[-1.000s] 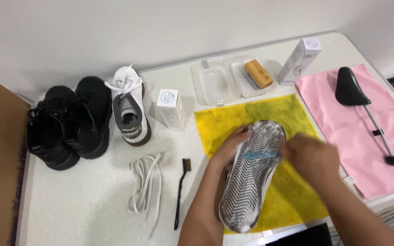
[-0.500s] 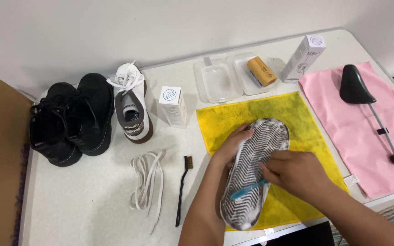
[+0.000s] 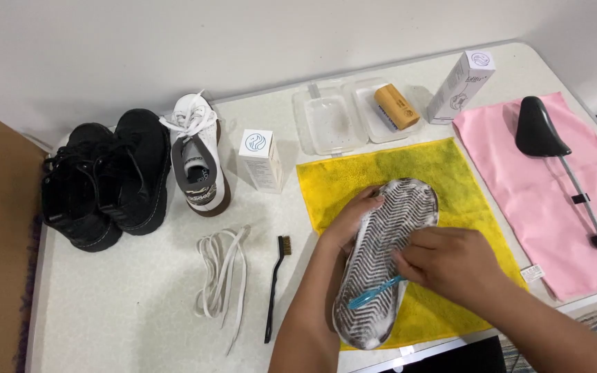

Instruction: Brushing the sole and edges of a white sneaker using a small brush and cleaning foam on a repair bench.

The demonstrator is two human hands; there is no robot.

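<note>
Upturned sneaker sole-up on yellow cloth at table front edge. Left hand clasped on sole's side, steadying. Right hand clenched on blue toothbrush, bristles on foamy tread. Risk: wet sole slipping from left grip under hard strokes; foam spattering onto nearby pink cloth.

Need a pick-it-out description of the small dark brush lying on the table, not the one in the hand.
Start at the yellow cloth in the middle of the white table. Just off its left edge lies a slim black-handled brush, lengthwise beside the loose white laces. Its short brass-coloured bristles at the far end set it apart from the blue brush in the right hand.
</note>
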